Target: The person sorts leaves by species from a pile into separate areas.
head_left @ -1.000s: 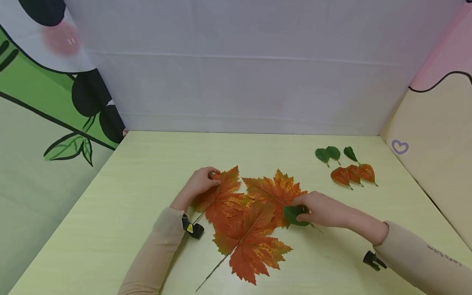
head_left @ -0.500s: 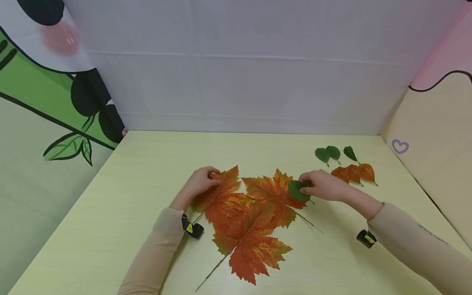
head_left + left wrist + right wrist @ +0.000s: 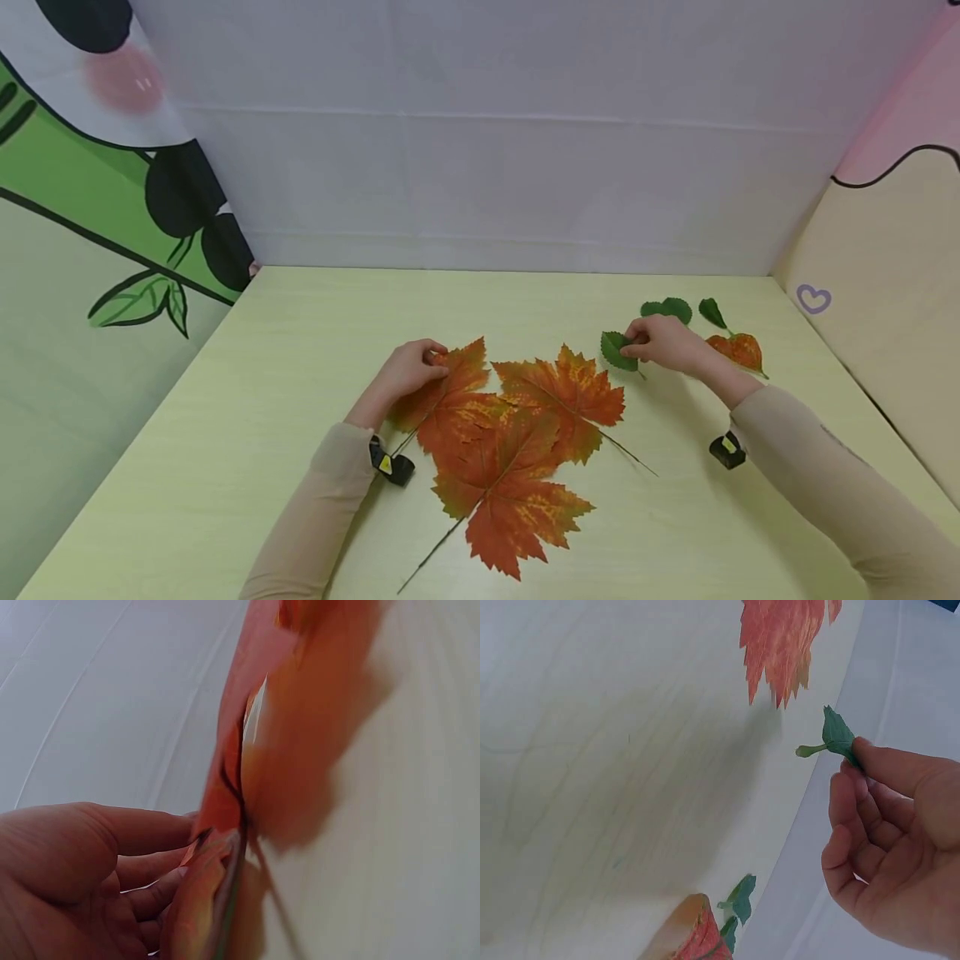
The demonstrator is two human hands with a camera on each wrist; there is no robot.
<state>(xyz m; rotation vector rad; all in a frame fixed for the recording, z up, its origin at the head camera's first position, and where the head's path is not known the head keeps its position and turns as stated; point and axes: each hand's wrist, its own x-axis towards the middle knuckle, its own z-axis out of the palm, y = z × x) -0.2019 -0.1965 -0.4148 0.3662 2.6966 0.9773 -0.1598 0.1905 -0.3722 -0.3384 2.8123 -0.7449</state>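
Three large orange maple leaves lie partly overlapped on the table: a left one [image 3: 465, 362], a right one [image 3: 573, 392] and a front one [image 3: 525, 508]. At the outer edge of the left leaf, my left hand [image 3: 405, 368] pinches it between thumb and fingers. The left wrist view has that orange leaf [image 3: 225, 776] edge-on beside the thumb. My right hand [image 3: 666, 343] holds a small green leaf [image 3: 617, 350] by its edge, thumb against fingers. This green leaf [image 3: 838, 735] hangs above the table in the right wrist view, its short stem free.
Behind the right hand lie two green leaves [image 3: 677, 310] and another green leaf [image 3: 712, 312]. Small orange leaves [image 3: 747, 350] are partly hidden by that hand. A white cloth wall [image 3: 480, 183] stands along the back of the table [image 3: 315, 317].
My right hand has carried the small green leaf away from the right maple leaf, back toward the other small leaves. The left hand and the maple leaves have stayed put.
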